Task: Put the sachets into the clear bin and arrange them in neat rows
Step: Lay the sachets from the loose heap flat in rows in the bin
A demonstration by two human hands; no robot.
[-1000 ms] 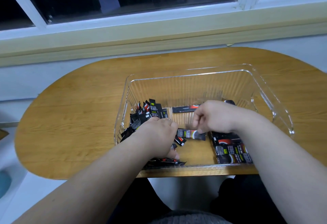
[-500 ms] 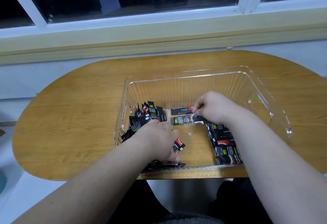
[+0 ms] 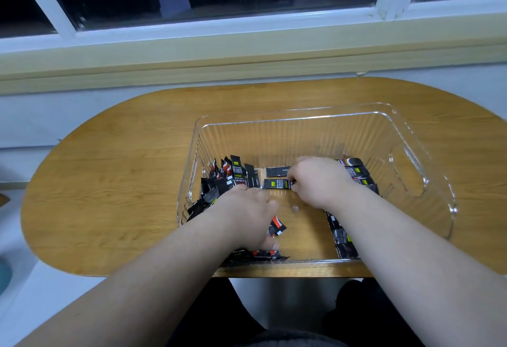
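Sachets point(image 3: 352, 172) in black wrappers with red and yellow-green print all lie, as far as shows, inside the clear bin point(image 3: 411, 138) on the wooden table point(image 3: 123, 182). A tidy row point(image 3: 338, 237) runs along the bin's right side, partly hidden under the right forearm. A loose heap point(image 3: 227, 182) leans on the left wall, with some pieces on end and others spilled toward the near wall. Between them, at the far middle of the floor, the right hand point(image 3: 321, 182) pinches the right end of a flat sachet point(image 3: 277, 183), holding it crosswise just in front of a second sachet point(image 3: 277, 171) that lies the same way. The left hand point(image 3: 247, 215) rests palm down on the heap with its fingers curled under. A red-tipped sachet point(image 3: 277, 227) pokes out beside the fingertips, but I cannot tell whether they grip it. By my reading a new row is being started. The light, slick packet could skid or swing askew on the smooth plastic when let go, leaving the pair out of line. The right forearm, lying over the tidy row, could drag those pieces as it draws back. The left hand, lifting off the heap, could topple the upright ones onto the bare floor where the rows must go.
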